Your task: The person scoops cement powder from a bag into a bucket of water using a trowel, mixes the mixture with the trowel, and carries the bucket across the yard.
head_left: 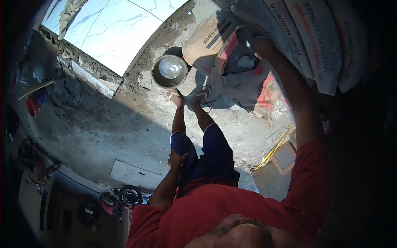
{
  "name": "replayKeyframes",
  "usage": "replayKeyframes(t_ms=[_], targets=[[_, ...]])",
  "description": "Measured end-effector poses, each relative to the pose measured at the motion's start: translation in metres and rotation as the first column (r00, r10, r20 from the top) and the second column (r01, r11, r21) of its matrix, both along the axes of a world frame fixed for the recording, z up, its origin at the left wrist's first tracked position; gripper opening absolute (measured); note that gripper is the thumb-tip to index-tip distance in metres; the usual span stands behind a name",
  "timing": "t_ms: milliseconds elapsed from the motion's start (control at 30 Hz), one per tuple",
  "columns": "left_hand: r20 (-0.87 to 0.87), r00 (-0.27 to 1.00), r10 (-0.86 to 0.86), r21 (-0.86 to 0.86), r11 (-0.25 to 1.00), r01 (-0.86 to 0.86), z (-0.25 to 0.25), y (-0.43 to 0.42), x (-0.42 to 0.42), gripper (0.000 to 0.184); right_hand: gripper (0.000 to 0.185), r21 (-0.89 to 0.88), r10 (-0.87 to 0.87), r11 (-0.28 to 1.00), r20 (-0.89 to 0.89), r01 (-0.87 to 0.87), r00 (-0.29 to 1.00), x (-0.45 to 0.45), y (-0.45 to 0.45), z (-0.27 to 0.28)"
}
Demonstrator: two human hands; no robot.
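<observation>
My right hand [262,46] reaches forward to the opened cement sack [237,84]. Its fingers look closed in deep shadow, and what they hold is hard to make out. Grey powder [247,62] shows inside the torn opening just below that hand. My left hand [177,159] lies on my left thigh, over the dark blue shorts [219,149], fingers spread and holding nothing. In front of my feet stands a bucket [168,78] containing liquid with a bright reflection.
Stacked full cement sacks [316,45] line the right, and another sack [211,41] lies beyond the bucket. White marbled tiles [118,33] cover the far left floor. A red container [33,107], a pale board [136,174] and a yellow strip [273,149] lie around me.
</observation>
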State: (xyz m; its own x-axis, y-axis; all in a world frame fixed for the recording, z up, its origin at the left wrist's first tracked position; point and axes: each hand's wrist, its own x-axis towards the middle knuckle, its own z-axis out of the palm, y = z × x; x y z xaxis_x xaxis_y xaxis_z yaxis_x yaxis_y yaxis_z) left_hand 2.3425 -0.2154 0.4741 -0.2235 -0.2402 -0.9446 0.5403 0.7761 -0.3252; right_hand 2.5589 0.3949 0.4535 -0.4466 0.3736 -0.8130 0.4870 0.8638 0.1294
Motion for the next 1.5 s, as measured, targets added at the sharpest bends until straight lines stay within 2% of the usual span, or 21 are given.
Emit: replayKeyframes(t_ms=[67, 100, 167, 233, 267, 367, 567, 633, 733, 800, 867, 1033, 1167, 1233, 1300, 1433, 1500], targets=[[0.003, 1.0, 0.016, 0.011, 1.0, -0.016, -0.002, -0.003, -0.011, 0.109, 0.014, -0.036, 0.029, 0.999, 0.19, -0.022, 0.981, -0.016, -0.005, -0.007], [0.02, 1.0, 0.012, 0.003, 1.0, -0.012, 0.0, -0.001, -0.019, 0.109, 0.014, -0.029, 0.037, 0.999, 0.192, -0.032, 0.981, -0.023, -0.007, -0.012], [0.043, 0.999, 0.017, -0.013, 1.0, -0.017, -0.002, -0.003, -0.028, 0.109, 0.017, -0.101, -0.039, 0.993, 0.196, 0.06, 0.98, -0.031, -0.018, -0.023], [0.059, 0.998, 0.027, -0.03, 0.999, -0.025, -0.006, -0.008, -0.03, 0.109, 0.023, -0.277, 0.114, 0.961, 0.354, -0.012, 0.928, -0.034, -0.024, -0.044], [0.067, 0.997, 0.03, -0.033, 0.999, -0.027, -0.007, -0.01, -0.03, 0.109, 0.023, -0.329, 0.154, 0.944, 0.363, -0.028, 0.919, -0.033, -0.029, -0.051], [0.059, 0.998, 0.034, -0.055, 0.998, -0.031, -0.012, -0.011, -0.019, 0.111, 0.023, -0.434, 0.249, 0.893, 0.255, -0.119, 0.934, -0.025, -0.035, -0.069], [0.041, 0.997, 0.068, -0.067, 0.996, -0.065, -0.021, -0.002, 0.011, 0.116, 0.025, -0.548, 0.391, 0.744, -0.108, -0.383, 0.914, 0.009, -0.037, -0.093], [0.023, 0.999, 0.047, -0.09, 0.995, -0.045, -0.028, 0.0, 0.022, 0.119, 0.024, -0.534, 0.333, 0.759, -0.174, -0.373, 0.927, 0.022, -0.039, -0.092], [0.022, 0.999, 0.038, -0.094, 0.995, -0.036, -0.037, -0.002, 0.037, 0.123, 0.024, -0.513, -0.059, 0.857, -0.188, -0.047, 0.981, 0.051, -0.04, -0.081], [0.01, 0.999, 0.034, -0.096, 0.995, -0.033, -0.042, -0.002, 0.046, 0.125, 0.023, -0.5, -0.295, 0.851, -0.202, 0.161, 0.934, 0.068, -0.034, -0.07], [0.001, 1.0, 0.028, -0.09, 0.996, -0.028, -0.045, 0.001, 0.054, 0.126, 0.023, -0.488, -0.429, 0.826, -0.222, 0.281, 0.876, 0.082, -0.027, -0.056], [-0.024, 0.999, 0.042, -0.116, 0.992, -0.044, -0.048, 0.008, 0.063, 0.129, 0.029, -0.476, -0.534, 0.773, -0.132, 0.419, 0.835, 0.096, -0.013, -0.005], [-0.043, 0.998, 0.049, -0.122, 0.991, -0.054, -0.057, 0.004, 0.069, 0.129, 0.03, -0.43, -0.601, 0.771, -0.252, 0.468, 0.758, 0.104, -0.012, 0.05], [-0.061, 0.997, 0.046, -0.087, 0.995, -0.051, -0.057, 0.003, 0.069, 0.128, 0.03, -0.453, -0.705, 0.664, -0.116, 0.595, 0.699, 0.107, -0.012, 0.069], [-0.065, 0.995, 0.073, -0.099, 0.992, -0.08, -0.053, 0.009, 0.065, 0.128, 0.033, -0.461, -0.762, 0.598, -0.073, 0.655, 0.644, 0.094, -0.024, 0.096], [-0.053, 0.991, 0.122, -0.1, 0.987, -0.126, -0.051, 0.014, 0.057, 0.125, 0.038, -0.527, -0.793, 0.56, -0.119, 0.639, 0.597, 0.086, -0.054, 0.112], [-0.054, 0.99, 0.134, -0.079, 0.987, -0.138, -0.053, 0.01, 0.057, 0.125, 0.042, -0.593, -0.823, 0.461, -0.008, 0.66, 0.568, 0.075, -0.069, 0.113]])
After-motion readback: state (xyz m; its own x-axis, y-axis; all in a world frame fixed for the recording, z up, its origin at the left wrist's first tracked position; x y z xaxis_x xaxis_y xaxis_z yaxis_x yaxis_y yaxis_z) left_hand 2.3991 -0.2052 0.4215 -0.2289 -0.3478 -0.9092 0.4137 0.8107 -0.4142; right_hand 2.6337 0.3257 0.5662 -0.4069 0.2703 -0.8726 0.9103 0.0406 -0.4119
